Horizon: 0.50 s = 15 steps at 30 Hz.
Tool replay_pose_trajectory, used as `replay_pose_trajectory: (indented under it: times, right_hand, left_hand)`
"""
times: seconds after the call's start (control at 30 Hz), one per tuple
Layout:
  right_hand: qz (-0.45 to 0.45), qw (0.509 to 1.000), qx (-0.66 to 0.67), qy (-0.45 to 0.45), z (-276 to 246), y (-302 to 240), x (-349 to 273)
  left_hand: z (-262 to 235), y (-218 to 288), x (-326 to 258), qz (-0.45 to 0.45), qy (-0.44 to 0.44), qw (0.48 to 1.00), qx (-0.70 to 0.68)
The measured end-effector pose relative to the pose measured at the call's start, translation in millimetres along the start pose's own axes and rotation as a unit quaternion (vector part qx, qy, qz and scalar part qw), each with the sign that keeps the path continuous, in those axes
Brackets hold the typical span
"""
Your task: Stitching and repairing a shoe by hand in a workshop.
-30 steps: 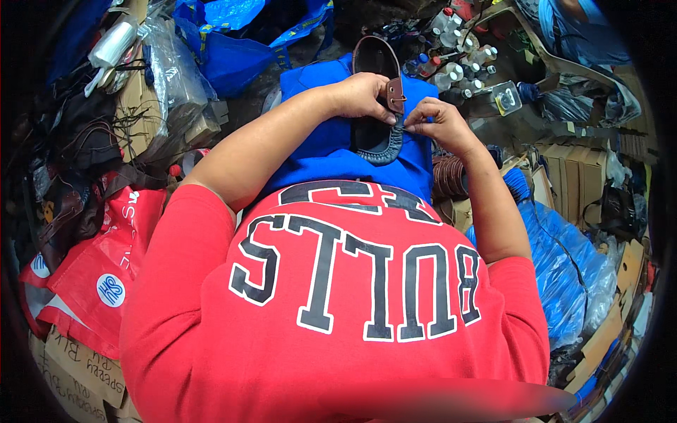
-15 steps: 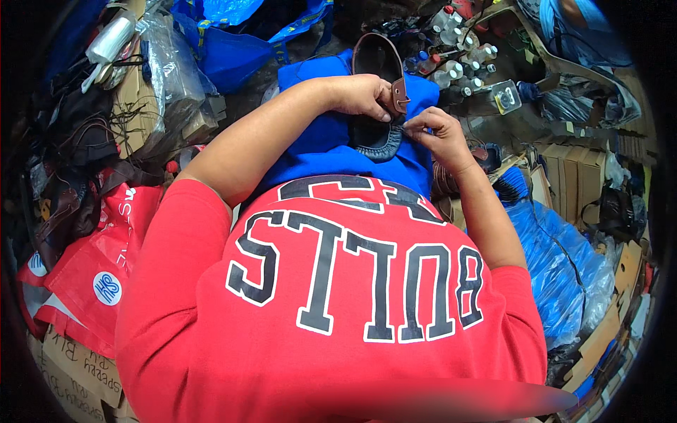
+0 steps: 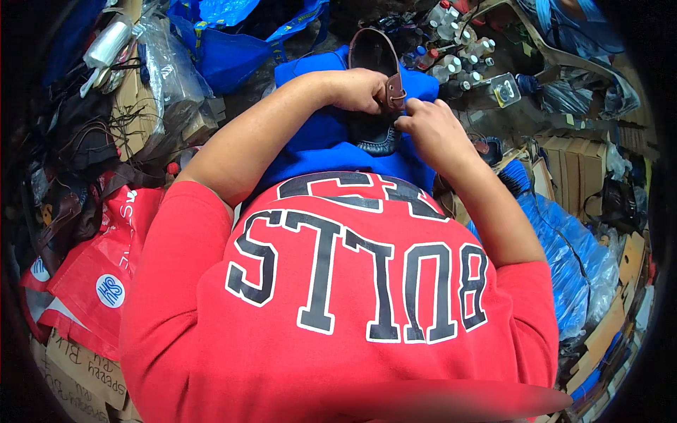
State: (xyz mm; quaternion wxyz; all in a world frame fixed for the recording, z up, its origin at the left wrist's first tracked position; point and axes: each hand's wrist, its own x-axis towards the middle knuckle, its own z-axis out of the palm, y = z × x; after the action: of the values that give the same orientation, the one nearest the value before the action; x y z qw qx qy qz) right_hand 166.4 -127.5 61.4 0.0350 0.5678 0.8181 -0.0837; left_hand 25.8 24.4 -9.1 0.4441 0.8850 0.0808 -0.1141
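Leather shoe on blue cloth, amid plastic and cardboard

The brown shoe point(image 3: 376, 60) looks like smooth leather with a dull sheen, its dark sole point(image 3: 377, 137) ridged and matt. Under it lies soft matt blue cloth point(image 3: 331, 141). Left of the shoe, blue plastic bags point(image 3: 233, 49) and clear film point(image 3: 166, 70) shine glossy; the cardboard boxes point(image 3: 134, 106) are matt brown. Right of the shoe, small plastic bottles point(image 3: 458, 49) gleam. The red shirt point(image 3: 338, 338) is matt knit.
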Motion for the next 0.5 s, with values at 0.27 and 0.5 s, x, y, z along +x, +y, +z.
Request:
replay_pose_trajectory:
  times: [0.27,0.5]
  right_hand:
    - [0.042,0.996,0.070,-0.038,2,9,8]
    - [0.061,0.978,0.198,0.000,30,13,20]
  left_hand:
    - [-83,-53,-135,-0.109,0.441,0.891,0.004]
    - [-31,-4,-121,-0.018,0.474,0.872,0.116]
